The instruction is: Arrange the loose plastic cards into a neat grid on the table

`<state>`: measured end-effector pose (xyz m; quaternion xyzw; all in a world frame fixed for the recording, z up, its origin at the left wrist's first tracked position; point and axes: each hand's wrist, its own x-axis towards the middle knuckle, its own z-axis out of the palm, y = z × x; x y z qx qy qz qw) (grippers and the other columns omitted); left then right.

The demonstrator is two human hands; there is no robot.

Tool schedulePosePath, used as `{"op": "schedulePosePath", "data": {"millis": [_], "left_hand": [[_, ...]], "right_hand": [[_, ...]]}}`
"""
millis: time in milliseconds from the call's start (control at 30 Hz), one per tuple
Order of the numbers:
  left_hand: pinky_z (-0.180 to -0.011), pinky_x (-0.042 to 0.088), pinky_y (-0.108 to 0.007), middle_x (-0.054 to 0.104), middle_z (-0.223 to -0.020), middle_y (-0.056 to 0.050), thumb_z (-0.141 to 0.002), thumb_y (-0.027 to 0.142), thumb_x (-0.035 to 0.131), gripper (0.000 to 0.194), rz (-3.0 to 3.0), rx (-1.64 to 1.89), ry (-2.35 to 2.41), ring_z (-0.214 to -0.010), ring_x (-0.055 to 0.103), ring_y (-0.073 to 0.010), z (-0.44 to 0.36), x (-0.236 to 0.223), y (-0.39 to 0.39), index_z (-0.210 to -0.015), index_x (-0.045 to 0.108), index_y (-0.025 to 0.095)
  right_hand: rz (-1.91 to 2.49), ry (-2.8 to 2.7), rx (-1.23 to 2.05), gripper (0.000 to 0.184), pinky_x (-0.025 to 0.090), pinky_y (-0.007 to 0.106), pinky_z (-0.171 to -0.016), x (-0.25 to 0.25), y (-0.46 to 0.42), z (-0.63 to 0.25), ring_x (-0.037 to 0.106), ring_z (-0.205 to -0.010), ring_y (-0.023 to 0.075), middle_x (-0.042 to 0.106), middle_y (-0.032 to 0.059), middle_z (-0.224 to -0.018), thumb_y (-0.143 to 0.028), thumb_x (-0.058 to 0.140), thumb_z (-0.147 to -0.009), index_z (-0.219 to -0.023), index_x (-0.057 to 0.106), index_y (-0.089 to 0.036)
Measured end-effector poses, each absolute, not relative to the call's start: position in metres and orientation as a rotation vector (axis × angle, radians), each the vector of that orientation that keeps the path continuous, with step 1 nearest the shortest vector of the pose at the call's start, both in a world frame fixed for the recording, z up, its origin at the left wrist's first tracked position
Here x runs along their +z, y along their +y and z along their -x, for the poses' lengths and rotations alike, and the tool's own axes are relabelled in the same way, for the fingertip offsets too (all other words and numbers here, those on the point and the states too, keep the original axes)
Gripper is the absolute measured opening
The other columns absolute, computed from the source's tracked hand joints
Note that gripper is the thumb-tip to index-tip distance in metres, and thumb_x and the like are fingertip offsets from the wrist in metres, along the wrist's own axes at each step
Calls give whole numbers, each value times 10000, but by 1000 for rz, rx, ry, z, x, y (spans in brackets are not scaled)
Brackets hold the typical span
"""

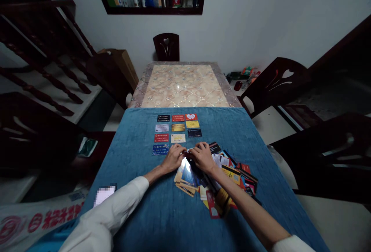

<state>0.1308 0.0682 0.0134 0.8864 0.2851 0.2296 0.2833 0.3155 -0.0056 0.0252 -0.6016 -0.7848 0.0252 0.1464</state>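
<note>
My left hand [174, 157] and my right hand [202, 156] meet above the near edge of the laid-out cards. Between their fingertips they pinch a small dark card [186, 154], seen nearly edge-on and mostly covered by the fingers. Beneath and beside my right forearm spreads a loose pile of plastic cards [232, 172] in many colours, overlapping at odd angles. A bright glare falls on blue and tan cards [187, 176] just below my hands. Beyond my left hand, several cards lie apart in rough rows, among them a blue card [160, 150] and a cream card [177, 138].
A blue cloth [130, 140] covers the near part of the table; the far part has a patterned cover [182, 85]. Dark wooden chairs [275, 78] stand around it. A blurred-out flat object [104, 196] and a printed plastic bag [43, 221] are at the left.
</note>
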Motion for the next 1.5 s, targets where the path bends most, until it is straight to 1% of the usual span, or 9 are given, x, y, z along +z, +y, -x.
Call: {"op": "schedulePosePath", "data": {"millis": [233, 400, 467, 567, 667, 867, 1033, 1233, 1500], "left_hand": [[-835, 419, -345, 596, -856, -61, -818, 42, 470, 205, -2443, 535, 783, -939, 516, -213, -121, 8, 73, -864, 623, 170], [-826, 416, -355, 615, -847, -66, -875, 107, 475, 164, -2465, 501, 767, -923, 514, -216, -116, 5, 71, -857, 626, 167], [-837, 411, -362, 623, -856, -70, -903, 127, 457, 180, -2473, 491, 759, -928, 512, -217, -115, 4, 70, -888, 633, 166], [-857, 408, -371, 635, -908, -79, -928, 134, 426, 232, -2476, 467, 762, -946, 511, -219, -113, 2, 69, -1032, 630, 168], [-889, 409, -381, 641, -981, -86, -924, 120, 420, 285, -2462, 467, 782, -975, 513, -219, -112, -1, 69, -1138, 601, 176], [-870, 422, -361, 640, -931, -70, -929, 116, 419, 250, -2449, 489, 833, -928, 524, -211, -113, -6, 71, -1059, 622, 182], [-870, 422, -356, 645, -931, -61, -910, 101, 440, 243, -2396, 517, 878, -922, 533, -207, -115, -5, 73, -1025, 633, 193], [-864, 422, -358, 646, -932, -62, -883, 65, 439, 279, -2358, 530, 895, -936, 540, -210, -120, 0, 76, -1038, 632, 193], [-870, 419, -362, 644, -977, -69, -890, 75, 453, 276, -2374, 553, 871, -957, 542, -213, -122, -1, 76, -1087, 612, 185]], "right_hand": [[1827, -2206, 219, 214, 268, 395, -925, 7, -24, -324, 483, -1005, 225, 697, 54, -1026, -158, 510, -900, -1055, 643, -222], [1845, -2150, 225, 236, 288, 374, -889, -2, -27, -321, 489, -1000, 224, 697, 57, -1012, -151, 494, -907, -1078, 639, -226], [1827, -2145, 210, 277, 294, 374, -884, -2, -26, -319, 492, -998, 229, 699, 65, -1014, -134, 492, -899, -1125, 627, -221], [1815, -2141, 175, 366, 296, 381, -895, -2, -24, -317, 492, -1009, 238, 695, 80, -1055, -112, 497, -878, -1215, 592, -218], [1832, -2165, 152, 377, 295, 384, -888, -2, -21, -318, 487, -1005, 245, 693, 77, -1048, -124, 509, -872, -1224, 588, -232], [1811, -2194, 133, 358, 286, 389, -893, -1, -17, -318, 471, -1011, 249, 680, 80, -1063, -136, 502, -876, -1211, 589, -228], [1795, -2260, 62, 399, 276, 417, -932, 5, -16, -316, 454, -1041, 267, 642, 111, -1096, -151, 535, -846, -1238, 577, -206], [1811, -2246, -25, 458, 251, 447, -986, 2, -15, -316, 417, -1109, 294, 571, 152, -1194, -179, 576, -814, -1272, 559, -175], [1832, -2190, -82, 396, 281, 439, -962, 0, -14, -318, 411, -1091, 287, 557, 152, -1180, -211, 531, -862, -1254, 580, -177]]}}
